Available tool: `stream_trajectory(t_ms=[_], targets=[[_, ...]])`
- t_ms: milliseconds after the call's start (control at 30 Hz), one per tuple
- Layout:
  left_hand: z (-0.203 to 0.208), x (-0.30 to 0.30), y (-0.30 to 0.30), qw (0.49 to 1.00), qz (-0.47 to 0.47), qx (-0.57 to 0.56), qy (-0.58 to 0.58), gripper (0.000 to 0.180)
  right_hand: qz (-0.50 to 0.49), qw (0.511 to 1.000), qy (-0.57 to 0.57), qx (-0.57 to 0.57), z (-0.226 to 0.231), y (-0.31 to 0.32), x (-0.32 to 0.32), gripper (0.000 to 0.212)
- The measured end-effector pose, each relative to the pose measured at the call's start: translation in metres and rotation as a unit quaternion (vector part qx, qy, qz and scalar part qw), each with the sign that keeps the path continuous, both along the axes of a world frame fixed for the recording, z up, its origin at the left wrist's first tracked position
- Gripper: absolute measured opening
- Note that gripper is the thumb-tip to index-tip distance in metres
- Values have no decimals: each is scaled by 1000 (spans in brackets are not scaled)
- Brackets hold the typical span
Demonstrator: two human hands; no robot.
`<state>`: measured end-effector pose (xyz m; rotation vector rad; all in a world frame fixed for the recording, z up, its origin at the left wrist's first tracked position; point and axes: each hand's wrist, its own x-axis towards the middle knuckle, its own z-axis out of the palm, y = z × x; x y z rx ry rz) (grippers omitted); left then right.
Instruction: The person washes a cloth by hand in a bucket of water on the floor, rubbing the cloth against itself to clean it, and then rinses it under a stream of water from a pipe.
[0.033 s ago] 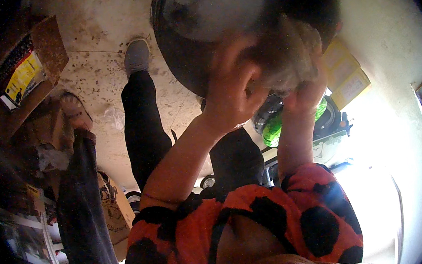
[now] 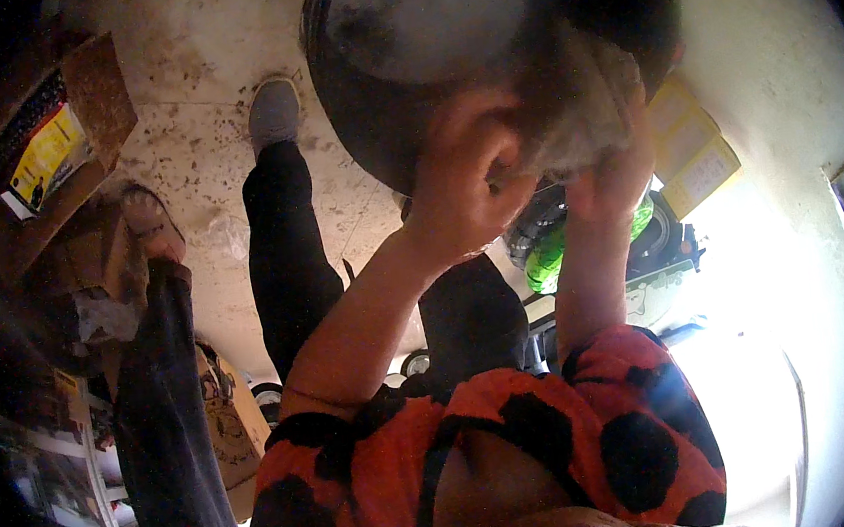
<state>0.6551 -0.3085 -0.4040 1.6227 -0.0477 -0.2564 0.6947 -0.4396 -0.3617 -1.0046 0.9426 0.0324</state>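
A large dark, round thing [image 2: 369, 118] with a hazy pale disc in its upper part fills the top centre of the head view, close to the camera. My left hand [image 2: 474, 174] is raised at its lower edge, the fingers curled and partly lost in shadow. Beside it, my right hand [image 2: 615, 171] is also raised, with its fingers closed on crumpled greyish, cloth-like material [image 2: 585, 114]. This material stretches between the two hands. Whether the left fingers grip it or the dark round thing cannot be made out.
An open cardboard box [image 2: 101, 91] holding a yellow packet stands at far left. Near it is another person's leg [image 2: 169, 416]. A bright green and black thing [image 2: 547, 263] and yellow boxes [image 2: 699, 154] lie beyond my right forearm. A pale wall [image 2: 785, 161] rises at right.
The left fingers and the greyish material have shifted slightly, and the material now looks more drawn toward my right hand. My forearms stay in place.
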Motion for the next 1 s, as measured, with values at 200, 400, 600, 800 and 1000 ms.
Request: stream_trajectory(t_ms=[200,400,600,800,1000], targets=[[2,-4,15,874,62,-302,375,15,23,1000,2,3,-9,-6,0,46],[11,6,7,852,21,-339,399,34,9,997,-1,82,-19,-16,-8,43],[12,15,19,856,-115,-228,450,24,-26,999,17,-12,-12,-11,-2,40],[8,2,12,920,28,-256,294,14,29,977,-37,-206,-21,-40,-13,22],[3,3,7,968,144,-128,160,13,48,960,-35,-273,-11,-34,-9,17]])
